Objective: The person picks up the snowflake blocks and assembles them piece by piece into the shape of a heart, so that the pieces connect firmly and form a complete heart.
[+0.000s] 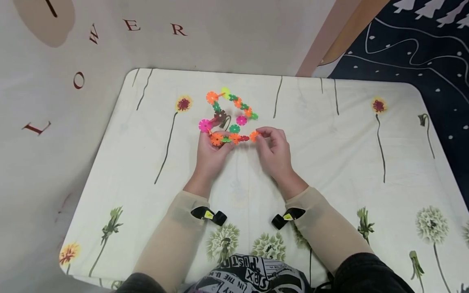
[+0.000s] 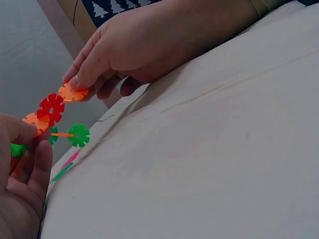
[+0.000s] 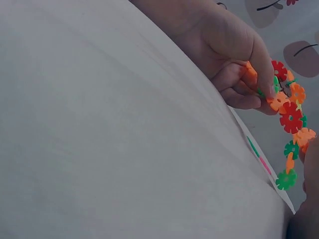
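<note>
A chain of notched, flower-shaped plastic discs [image 1: 211, 97] in orange, green, yellow, pink, red and brown curves in an open loop over the table. My left hand [image 1: 210, 154] pinches the near stretch of it, at an orange disc [image 2: 36, 122] between thumb and fingers. A red disc [image 2: 52, 108] sticks out at this end. Between thumb and fingertips, my right hand [image 1: 274, 154] pinches another orange disc [image 1: 254, 136], which meets the red one's edge; whether they interlock I cannot tell. The chain's other end is a green disc [image 1: 254, 116], hanging free in the right wrist view.
Inside the loop, a loose pink disc [image 1: 241, 120] and a loose green disc [image 1: 234, 128] lie flat on the table. A white cloth with printed flowers [image 1: 329, 162] covers the table. Behind stands a pale wall [image 1: 234, 40] with letters; a dark patterned surface [image 1: 414, 53] is at right.
</note>
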Available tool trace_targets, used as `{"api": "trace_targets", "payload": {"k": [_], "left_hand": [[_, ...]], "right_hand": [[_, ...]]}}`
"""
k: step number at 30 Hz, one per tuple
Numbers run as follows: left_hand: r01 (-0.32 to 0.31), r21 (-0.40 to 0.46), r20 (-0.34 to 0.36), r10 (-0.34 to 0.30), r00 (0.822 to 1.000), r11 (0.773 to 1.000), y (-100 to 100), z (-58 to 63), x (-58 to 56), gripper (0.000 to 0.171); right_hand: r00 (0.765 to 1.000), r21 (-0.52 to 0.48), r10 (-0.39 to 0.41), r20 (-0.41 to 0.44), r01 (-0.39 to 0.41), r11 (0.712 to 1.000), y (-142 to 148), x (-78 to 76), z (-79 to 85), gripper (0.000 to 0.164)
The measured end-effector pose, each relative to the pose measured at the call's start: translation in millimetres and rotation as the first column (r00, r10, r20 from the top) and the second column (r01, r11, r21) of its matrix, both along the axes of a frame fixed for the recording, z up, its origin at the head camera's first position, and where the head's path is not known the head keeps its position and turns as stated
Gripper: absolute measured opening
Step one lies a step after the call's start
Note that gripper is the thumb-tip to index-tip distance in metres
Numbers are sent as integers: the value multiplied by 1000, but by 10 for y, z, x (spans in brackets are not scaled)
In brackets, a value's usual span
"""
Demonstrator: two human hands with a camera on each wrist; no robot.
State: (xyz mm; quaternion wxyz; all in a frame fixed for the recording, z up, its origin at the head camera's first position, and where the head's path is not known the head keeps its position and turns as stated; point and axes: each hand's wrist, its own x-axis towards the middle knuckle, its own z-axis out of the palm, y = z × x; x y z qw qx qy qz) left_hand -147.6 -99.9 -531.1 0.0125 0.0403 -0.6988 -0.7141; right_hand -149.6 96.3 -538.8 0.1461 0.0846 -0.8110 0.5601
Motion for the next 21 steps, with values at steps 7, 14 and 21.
{"api": "trace_targets", "payload": {"k": [7,14,21], "left_hand": [[6,-3,20,-6,1000,1000,2,-1,-6,67],[6,1,26,-6,1000,1000,3,-8,-14,66],[11,2,27,-11,1000,1000,9,-6,-4,66]], "right_hand": [[1000,-5,3,1,-3,1000,-7,12,30,15],[1000,13,-15,-4,16,1000,-5,12,12,15],[1000,-51,4,24,-2,999,-12,30,17,15]]}}
